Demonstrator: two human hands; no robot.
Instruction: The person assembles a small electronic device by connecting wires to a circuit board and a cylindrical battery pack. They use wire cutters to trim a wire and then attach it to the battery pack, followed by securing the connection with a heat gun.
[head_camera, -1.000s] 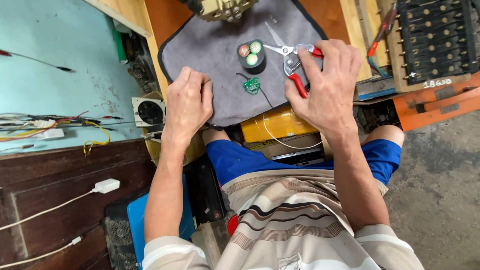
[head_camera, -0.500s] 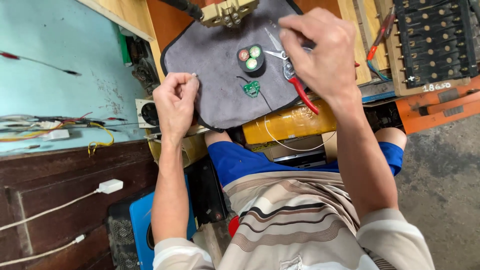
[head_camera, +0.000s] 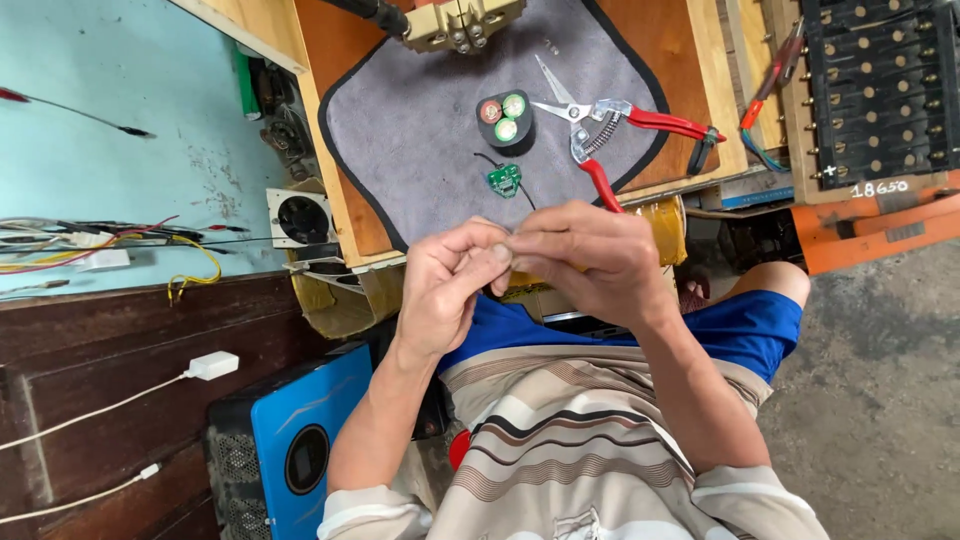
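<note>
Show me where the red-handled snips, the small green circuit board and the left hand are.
red-handled snips (head_camera: 600, 118): head view, on the spring at the pivot.
small green circuit board (head_camera: 504, 179): head view, middle of the board.
left hand (head_camera: 450, 285): head view, back of the hand.

The mat (head_camera: 420, 130) is lying on the workbench (head_camera: 330, 60). The battery pack (head_camera: 503, 117) is sitting on it, the snips (head_camera: 600, 125) lying right, a small circuit board (head_camera: 504, 180), apparently, lying nearer.
</note>
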